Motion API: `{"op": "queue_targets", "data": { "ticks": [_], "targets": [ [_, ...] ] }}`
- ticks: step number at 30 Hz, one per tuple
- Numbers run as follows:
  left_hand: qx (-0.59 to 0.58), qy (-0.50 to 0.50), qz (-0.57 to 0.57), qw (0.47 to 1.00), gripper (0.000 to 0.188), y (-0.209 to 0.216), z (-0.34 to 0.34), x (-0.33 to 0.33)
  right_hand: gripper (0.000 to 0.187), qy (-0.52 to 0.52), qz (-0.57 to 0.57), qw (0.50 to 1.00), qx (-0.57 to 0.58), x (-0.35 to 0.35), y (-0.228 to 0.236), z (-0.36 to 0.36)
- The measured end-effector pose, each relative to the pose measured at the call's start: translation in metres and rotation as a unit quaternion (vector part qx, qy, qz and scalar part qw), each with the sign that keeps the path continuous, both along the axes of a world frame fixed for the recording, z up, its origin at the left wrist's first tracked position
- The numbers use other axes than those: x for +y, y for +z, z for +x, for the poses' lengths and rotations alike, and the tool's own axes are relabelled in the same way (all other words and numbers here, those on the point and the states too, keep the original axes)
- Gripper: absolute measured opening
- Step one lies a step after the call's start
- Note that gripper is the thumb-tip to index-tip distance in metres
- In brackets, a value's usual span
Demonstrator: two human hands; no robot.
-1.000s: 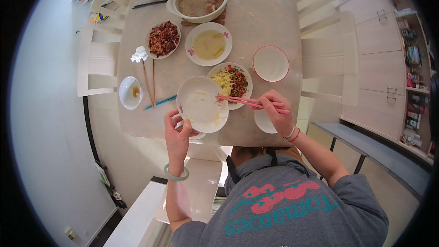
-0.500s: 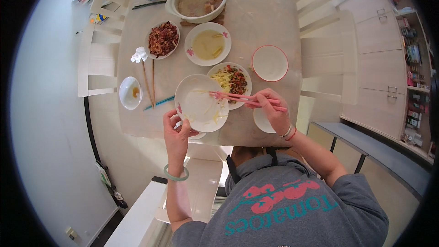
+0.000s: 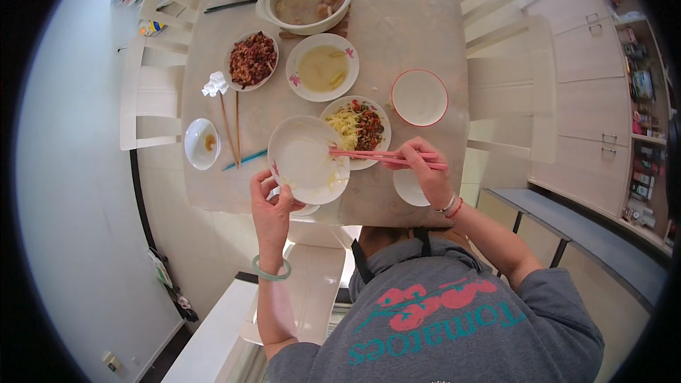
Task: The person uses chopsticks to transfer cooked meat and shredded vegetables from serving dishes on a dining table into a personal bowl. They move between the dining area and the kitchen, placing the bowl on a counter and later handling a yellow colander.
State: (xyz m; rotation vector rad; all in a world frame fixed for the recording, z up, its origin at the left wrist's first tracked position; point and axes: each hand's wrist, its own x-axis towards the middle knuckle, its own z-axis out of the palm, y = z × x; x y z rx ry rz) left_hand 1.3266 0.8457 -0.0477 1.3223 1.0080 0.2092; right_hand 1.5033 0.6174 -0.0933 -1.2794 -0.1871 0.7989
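Chopsticks (image 3: pixel 372 154), slim and pink, sit pinched in the right grip (image 3: pixel 428 176), tips reaching leftward to a round white ceramic plate (image 3: pixel 301 159), ahead of the left grip (image 3: pixel 272 207) clasping its rim; probably stiff, light, slick and breakable, it suits a rim hold.

1. One word in teal letters (image 3: pixel 440 339) stands on the person's grey T-shirt (image 3: pixel 553 333), at the near side, upside down in view.
2. Packages (image 3: pixel 642 85) on the right-hand shelves (image 3: pixel 648 140) are too small to read.
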Motion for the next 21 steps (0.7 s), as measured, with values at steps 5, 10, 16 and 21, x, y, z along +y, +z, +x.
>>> {"op": "queue_targets", "data": {
  "ticks": [5,10,16,21],
  "targets": [
    [-0.002,0.018,0.004,1.0,0.034,-0.005,0.002,0.003,0.021,0.04,0.018,0.998,0.037,0.003,0.028,-0.005],
    [0.0,0.008,0.008,1.0,0.035,0.001,0.011,0.002,0.023,0.065,0.054,0.988,0.128,0.014,0.042,-0.017],
    [0.001,0.014,0.017,1.0,0.035,0.002,0.01,0.005,0.018,0.043,-0.029,0.997,-0.06,-0.008,0.005,0.005],
    [0.006,0.006,0.017,1.0,0.035,0.0,0.013,0.006,0.015,0.032,-0.012,0.998,-0.053,-0.003,0.01,0.001]
  ]
}}
